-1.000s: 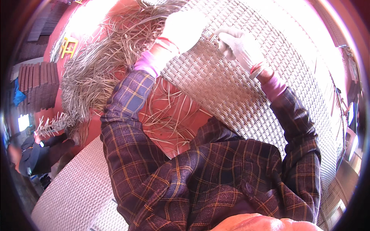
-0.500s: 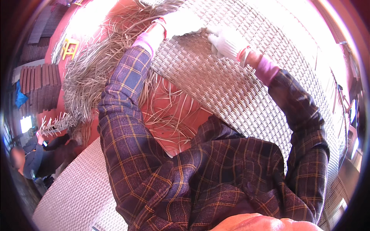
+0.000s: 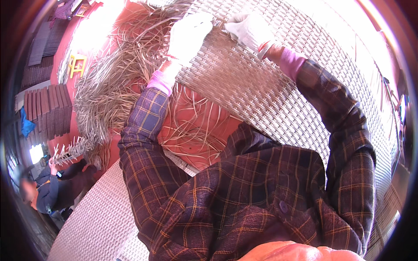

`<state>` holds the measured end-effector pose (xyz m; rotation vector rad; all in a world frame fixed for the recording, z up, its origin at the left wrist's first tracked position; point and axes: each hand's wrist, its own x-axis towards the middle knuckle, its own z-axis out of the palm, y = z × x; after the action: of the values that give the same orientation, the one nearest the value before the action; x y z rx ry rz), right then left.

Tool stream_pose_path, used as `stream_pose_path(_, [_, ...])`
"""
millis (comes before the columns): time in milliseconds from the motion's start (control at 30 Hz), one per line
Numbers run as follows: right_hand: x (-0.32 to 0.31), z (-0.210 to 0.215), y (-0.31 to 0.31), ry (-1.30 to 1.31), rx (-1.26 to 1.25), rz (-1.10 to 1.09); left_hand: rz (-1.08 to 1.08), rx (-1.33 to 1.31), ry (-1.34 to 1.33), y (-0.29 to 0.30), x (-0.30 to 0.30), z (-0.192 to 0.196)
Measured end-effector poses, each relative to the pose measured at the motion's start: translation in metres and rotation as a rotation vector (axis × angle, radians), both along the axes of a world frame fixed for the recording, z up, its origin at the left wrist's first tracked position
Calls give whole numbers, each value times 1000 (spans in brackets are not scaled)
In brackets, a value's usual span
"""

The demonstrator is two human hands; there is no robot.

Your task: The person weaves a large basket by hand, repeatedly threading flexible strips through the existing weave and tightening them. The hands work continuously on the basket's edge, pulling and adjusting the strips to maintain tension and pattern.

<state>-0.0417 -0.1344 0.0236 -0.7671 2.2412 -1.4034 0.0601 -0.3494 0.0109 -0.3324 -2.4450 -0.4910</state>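
Observation:
Both my hands wear white gloves and work at the far part of a woven panel (image 3: 283, 95) of pale, shiny flat strips. My left hand (image 3: 190, 37) is at the panel's far left edge, fingers drawn together; glare washes out their detail. A short gap to the right, my right hand (image 3: 249, 31) rests over the weave with thumb and fingers pinched. What either hand grips, if anything, is too small and bright to make out. Loose flat weaving strips (image 3: 106, 95) hang and pile along the panel's left side.
More strips lie on the red floor (image 3: 196, 130) before me. Another woven surface (image 3: 96, 217) is at lower left. On the left are a yellow stool (image 3: 77, 65), stacked brown slats (image 3: 48, 108), a blue bag (image 3: 27, 122) and a seated person (image 3: 56, 187) holding a strip-fringed woven piece.
My left hand has drawn back to the left and turned, its fingers now pointing farther away from me. The right hand has shifted slightly farther off. The whole view has tilted a little.

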Motion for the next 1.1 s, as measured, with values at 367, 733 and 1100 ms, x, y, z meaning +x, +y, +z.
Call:
stream_pose_path(367, [49,65,106,-37,7,-121,-265,-327,61,57,-26,17])
stream_pose_path(733, [42,35,73,-87,189,132,75,-520,-337,77,-16,17])
stream_pose_path(1100, [6,2,46,481,317,206,-270,-562,-453,37,-54,34])
